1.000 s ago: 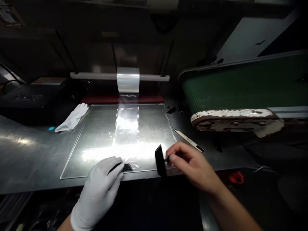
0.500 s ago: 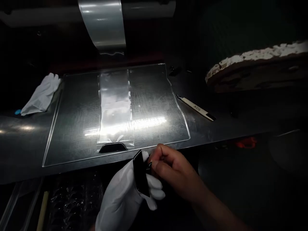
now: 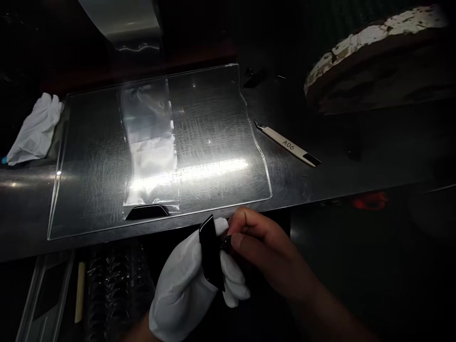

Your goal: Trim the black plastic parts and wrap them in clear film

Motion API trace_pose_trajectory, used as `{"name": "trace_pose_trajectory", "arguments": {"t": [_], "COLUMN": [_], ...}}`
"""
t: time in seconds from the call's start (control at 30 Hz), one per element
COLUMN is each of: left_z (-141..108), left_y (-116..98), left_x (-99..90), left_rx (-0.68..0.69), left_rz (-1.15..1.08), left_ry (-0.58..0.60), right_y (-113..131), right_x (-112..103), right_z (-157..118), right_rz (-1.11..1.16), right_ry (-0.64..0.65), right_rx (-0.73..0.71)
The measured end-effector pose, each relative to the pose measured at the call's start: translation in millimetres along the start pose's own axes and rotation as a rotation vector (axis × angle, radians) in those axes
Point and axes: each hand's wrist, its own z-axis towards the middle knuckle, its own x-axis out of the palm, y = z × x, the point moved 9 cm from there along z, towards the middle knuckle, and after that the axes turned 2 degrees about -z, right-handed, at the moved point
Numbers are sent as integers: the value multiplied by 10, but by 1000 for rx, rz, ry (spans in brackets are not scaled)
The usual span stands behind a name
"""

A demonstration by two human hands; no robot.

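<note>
My left hand [image 3: 188, 280], in a white glove, grips a glossy black flat piece [image 3: 211, 254] with slanted ends, tilted upright before the table's edge. My bare right hand [image 3: 269, 254] is closed at its right side, thumb and forefinger pinching a small dark part [image 3: 226, 242] against or close to the piece; what that part is I cannot make out. A similar black piece [image 3: 147, 212] lies at the lower end of a clear film strip [image 3: 153, 156]. The strip rests on a scratched transparent mat [image 3: 210, 128].
A craft knife [image 3: 288, 144] marked A06 lies right of the mat. A white glove [image 3: 36, 129] is at the far left. Below the table edge stand a clear moulded tray [image 3: 114, 289] and a yellowish stick [image 3: 80, 292]. A worn round-edged seat or pad [image 3: 377, 66] is at the upper right.
The view has shifted, so the mat and film sit further left and higher. Both hands keep hold at the black piece, with the right fingers still pinching beside it.
</note>
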Motion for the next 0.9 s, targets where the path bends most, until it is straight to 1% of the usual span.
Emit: {"name": "trace_pose_trajectory", "arguments": {"t": [0.17,0.3,0.47,0.57,0.63,0.67,0.7,0.77,0.83,0.87,0.9], "left_z": [-5,-90,-219,-265,-287,-297,-309,-336,-361,-370,-376], "left_y": [100,133,16,-65,-69,-47,-14,58,102,105,98], "left_x": [16,-4,-6,-30,-86,-124,-172,-268,-337,-355,-359], "left_rx": [24,20,18,19,0,-23,-49,-98,-116,-112,-104], "left_rz": [-25,20,48,42,27,18,9,-9,-20,-17,-3], "left_ry": [5,15,18,27,27,24,13,-16,-48,-62,-72], "right_y": [-39,-122,-136,-135,-140,-125,-77,100,267,307,309], "right_x": [-46,15,232,338,344,315,277,229,248,266,272], "right_z": [-65,-128,-149,-146,-160,-172,-193,-266,-365,-400,-410], "right_rz": [-4,39,136,116,58,7,-69,-263,-436,-480,-480], "right_ry": [42,64,100,103,81,53,25,-5,16,37,54], "right_rx": [29,-6,-65,-74,-82,-107,-163,-356,-555,-611,-619]}}
